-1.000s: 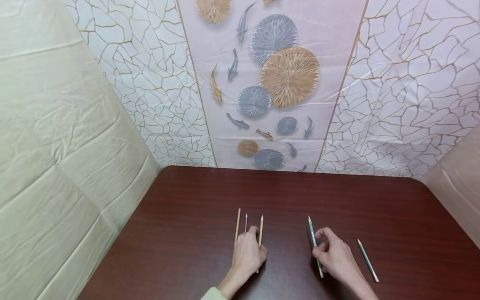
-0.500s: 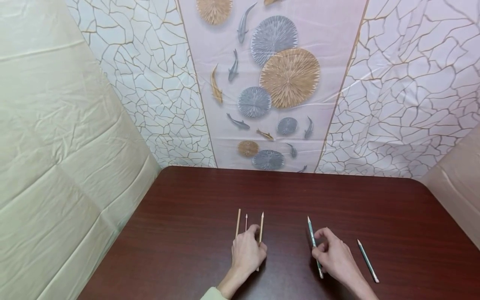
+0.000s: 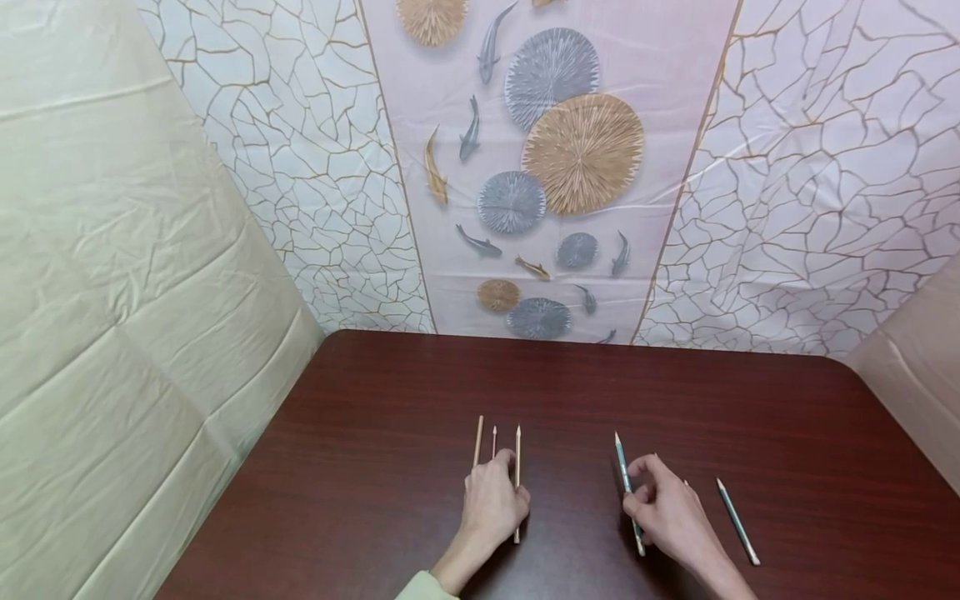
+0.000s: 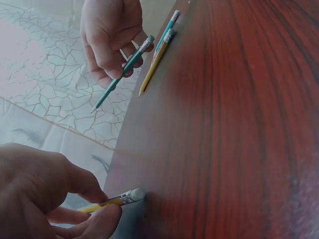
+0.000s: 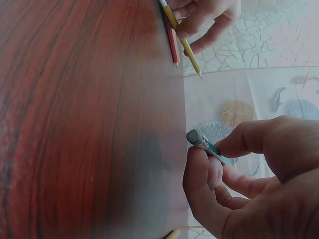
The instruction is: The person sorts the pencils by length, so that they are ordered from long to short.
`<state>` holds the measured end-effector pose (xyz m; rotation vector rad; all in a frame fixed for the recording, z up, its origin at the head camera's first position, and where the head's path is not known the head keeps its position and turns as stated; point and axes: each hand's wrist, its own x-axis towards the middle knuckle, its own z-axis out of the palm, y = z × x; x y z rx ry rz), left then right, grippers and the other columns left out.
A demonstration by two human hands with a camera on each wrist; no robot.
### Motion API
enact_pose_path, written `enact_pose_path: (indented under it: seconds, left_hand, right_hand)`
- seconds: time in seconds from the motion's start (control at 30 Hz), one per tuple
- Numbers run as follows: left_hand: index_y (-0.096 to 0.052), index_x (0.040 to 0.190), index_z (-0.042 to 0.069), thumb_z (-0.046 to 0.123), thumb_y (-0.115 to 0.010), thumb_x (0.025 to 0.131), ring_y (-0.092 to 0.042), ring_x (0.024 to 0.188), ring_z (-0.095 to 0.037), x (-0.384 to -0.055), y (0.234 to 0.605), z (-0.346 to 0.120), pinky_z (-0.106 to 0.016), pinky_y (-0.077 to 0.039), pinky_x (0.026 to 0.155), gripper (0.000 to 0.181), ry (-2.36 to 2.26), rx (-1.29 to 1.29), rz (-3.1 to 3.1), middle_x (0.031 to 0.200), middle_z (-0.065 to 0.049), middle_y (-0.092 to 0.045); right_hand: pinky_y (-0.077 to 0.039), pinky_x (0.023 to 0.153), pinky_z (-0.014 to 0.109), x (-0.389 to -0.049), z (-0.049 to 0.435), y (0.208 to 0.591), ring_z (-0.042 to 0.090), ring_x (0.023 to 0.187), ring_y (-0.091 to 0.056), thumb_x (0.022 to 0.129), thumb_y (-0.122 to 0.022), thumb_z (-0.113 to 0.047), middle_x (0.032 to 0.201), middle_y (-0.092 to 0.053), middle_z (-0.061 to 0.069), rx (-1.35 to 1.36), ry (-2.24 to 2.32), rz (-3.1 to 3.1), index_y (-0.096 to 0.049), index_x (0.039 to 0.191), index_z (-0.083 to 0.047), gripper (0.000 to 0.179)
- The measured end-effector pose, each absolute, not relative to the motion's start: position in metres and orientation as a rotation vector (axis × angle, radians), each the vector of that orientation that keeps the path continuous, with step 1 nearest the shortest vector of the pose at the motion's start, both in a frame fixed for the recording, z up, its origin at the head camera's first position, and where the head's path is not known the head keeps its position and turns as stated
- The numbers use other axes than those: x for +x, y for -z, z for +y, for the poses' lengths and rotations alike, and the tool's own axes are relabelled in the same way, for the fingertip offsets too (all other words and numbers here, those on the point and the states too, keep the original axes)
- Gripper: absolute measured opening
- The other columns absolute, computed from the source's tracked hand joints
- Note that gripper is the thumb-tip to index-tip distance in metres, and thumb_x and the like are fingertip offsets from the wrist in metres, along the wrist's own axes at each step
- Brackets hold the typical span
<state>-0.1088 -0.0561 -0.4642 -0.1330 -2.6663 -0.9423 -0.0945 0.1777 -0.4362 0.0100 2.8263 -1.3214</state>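
My left hand (image 3: 491, 504) pinches a yellow pencil (image 3: 518, 454) between thumb and fingers, its point away from me. In the left wrist view the white eraser end (image 4: 135, 194) sticks out past the fingertips, close over the table. My right hand (image 3: 667, 504) pinches a green pencil (image 3: 622, 462), tilted slightly, point forward; its grey eraser (image 5: 195, 136) faces the right wrist camera. Beside the left hand, a tan pencil (image 3: 478, 442) and a thin red pencil (image 3: 494, 442) lie on the table, partly hidden by that hand.
To the right of the right hand lies another green pencil (image 3: 738, 521) on the dark red wooden table (image 3: 375, 467). A second yellow pencil (image 4: 156, 63) lies near it, mostly hidden by the right hand in the head view. A patterned cloth (image 3: 540, 167) hangs behind the table.
My left hand has shifted slightly to the left, and the yellow pencil in it has swung more upright in the head view. The right hand and its green pencil have hardly moved.
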Motion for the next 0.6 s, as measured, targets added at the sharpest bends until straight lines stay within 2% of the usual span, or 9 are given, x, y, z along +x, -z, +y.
enact_pose_path:
  seconds: [0.17, 0.2, 0.27, 0.37, 0.43, 0.5, 0.6]
  left_hand:
    - [-0.068, 0.096, 0.006, 0.000, -0.075, 0.063, -0.065, 0.061, -0.032, -0.1075, 0.4618, -0.0571, -0.042, -0.053, 0.056, 0.033, 0.920, -0.145, -2.672, 0.067, -0.002, -0.064]
    - [-0.068, 0.096, 0.006, -0.001, -0.075, 0.063, -0.065, 0.061, -0.033, -0.1072, 0.4614, -0.0574, -0.042, -0.053, 0.056, 0.034, 0.917, -0.144, -2.674, 0.067, -0.002, -0.064]
    - [-0.068, 0.096, 0.005, -0.001, -0.075, 0.063, -0.066, 0.061, -0.033, -0.1068, 0.4607, -0.0580, -0.042, -0.053, 0.056, 0.034, 0.906, -0.146, -2.678, 0.067, -0.003, -0.065]
    - [-0.067, 0.095, 0.005, -0.001, -0.075, 0.063, -0.065, 0.061, -0.032, -0.1064, 0.4603, -0.0587, -0.041, -0.053, 0.055, 0.033, 0.879, -0.149, -2.689, 0.066, -0.003, -0.064]
    - [-0.066, 0.089, 0.005, -0.001, -0.075, 0.064, -0.065, 0.059, -0.032, -0.1061, 0.4601, -0.0589, -0.040, -0.053, 0.054, 0.027, 0.863, -0.156, -2.696, 0.063, -0.002, -0.062]
    - [-0.064, 0.083, 0.007, -0.001, -0.075, 0.065, -0.064, 0.057, -0.031, -0.1059, 0.4605, -0.0590, -0.039, -0.051, 0.051, 0.023, 0.856, -0.166, -2.700, 0.061, -0.001, -0.059]
    - [-0.058, 0.074, 0.009, -0.002, -0.074, 0.066, -0.062, 0.054, -0.029, -0.1058, 0.4618, -0.0591, -0.037, -0.049, 0.046, 0.021, 0.842, -0.177, -2.707, 0.057, 0.002, -0.054]
  right_hand:
    - [-0.047, 0.050, 0.030, -0.0956, 0.1761, 0.4366, 0.016, 0.043, -0.058, 0.077, -0.064, 0.003, 0.067, -0.058, -0.001, 0.017, 1.319, 2.828, -0.055, 0.109, -0.008, 0.035]
    - [-0.047, 0.053, 0.030, -0.0956, 0.1757, 0.4365, 0.016, 0.043, -0.058, 0.077, -0.064, 0.003, 0.067, -0.058, -0.001, 0.013, 1.312, 2.833, -0.055, 0.109, -0.008, 0.035]
    - [-0.050, 0.072, 0.037, -0.0955, 0.1751, 0.4366, 0.015, 0.043, -0.058, 0.077, -0.064, 0.003, 0.067, -0.059, -0.001, -0.020, 1.307, 2.844, -0.054, 0.109, -0.007, 0.035]
    - [-0.049, 0.074, 0.039, -0.0954, 0.1736, 0.4372, 0.014, 0.043, -0.058, 0.078, -0.065, 0.003, 0.067, -0.059, -0.003, -0.050, 1.291, 2.856, -0.054, 0.109, -0.007, 0.034]
    - [-0.050, 0.072, 0.036, -0.0953, 0.1722, 0.4374, 0.015, 0.043, -0.058, 0.077, -0.064, 0.003, 0.067, -0.059, -0.003, -0.046, 1.294, 2.852, -0.054, 0.109, -0.007, 0.034]
    - [-0.047, 0.053, 0.029, -0.0953, 0.1707, 0.4374, 0.015, 0.043, -0.058, 0.077, -0.064, 0.003, 0.067, -0.059, -0.003, -0.015, 1.291, 2.848, -0.055, 0.108, -0.008, 0.034]
    - [-0.047, 0.052, 0.027, -0.0952, 0.1694, 0.4373, 0.015, 0.043, -0.058, 0.077, -0.064, 0.003, 0.067, -0.058, -0.002, 0.001, 1.299, 2.842, -0.055, 0.108, -0.008, 0.034]
